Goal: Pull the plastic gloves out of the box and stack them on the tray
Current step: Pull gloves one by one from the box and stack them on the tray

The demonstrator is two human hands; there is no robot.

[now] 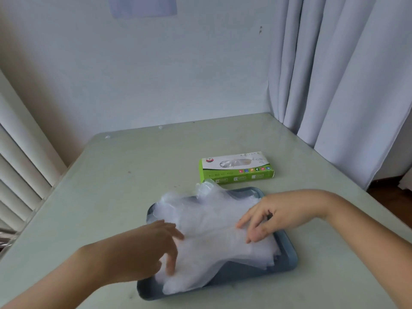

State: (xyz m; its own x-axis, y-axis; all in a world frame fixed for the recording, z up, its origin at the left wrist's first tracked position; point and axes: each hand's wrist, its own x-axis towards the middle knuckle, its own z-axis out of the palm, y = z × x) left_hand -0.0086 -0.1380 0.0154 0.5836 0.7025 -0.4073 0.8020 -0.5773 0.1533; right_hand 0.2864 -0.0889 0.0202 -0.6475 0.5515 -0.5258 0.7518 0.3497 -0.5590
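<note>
Head view, left to right. My left hand [151,248]: one, fingers spread, pressing flat on the pile of clear, thin plastic gloves [218,230]. Pile: one, its sheets too filmy to count, lying on the blue-grey rectangular plastic tray [288,260], one. Green-and-white cardboard box [236,167]: one, just beyond the tray. My right hand [267,217]: one, fingers loosely spread, tips touching the pile. Risk: the film may cling to my fingers and drag gloves over the rim, where the far-left corner overhangs.

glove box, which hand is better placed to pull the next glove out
Probably the right. The right hand rests on the glove pile at the right of the tray, nearer the box beyond it. The left hand presses the pile's near left end, farther away.
</note>
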